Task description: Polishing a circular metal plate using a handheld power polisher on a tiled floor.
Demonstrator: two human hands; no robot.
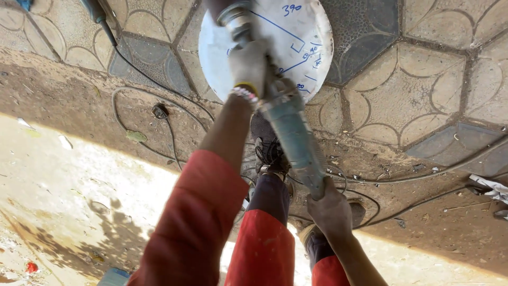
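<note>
Teal grinder (pixel 290 131): long axis 11–5 o'clock, head over white disc (pixel 296 42) at 12. L hand (pixel 247 68), gloved, clamps front handle, nearer disc; R hand (pixel 330 211) grips tail end.

teal angle grinder (pixel 288 127) over marked white disc (pixel 296 37)

Round disc (pixel 296 37), upper centre of frame: pale sheet metal, smooth, matt, marked in blue ink. Angle grinder (pixel 293 132): teal plastic body, dusty; bright metal head. Left hand (pixel 247 66): whitish cloth glove. Paving (pixel 402 95): moulded concrete, rough, patterned. Sleeves (pixel 201 212): red cloth, matt.
</note>
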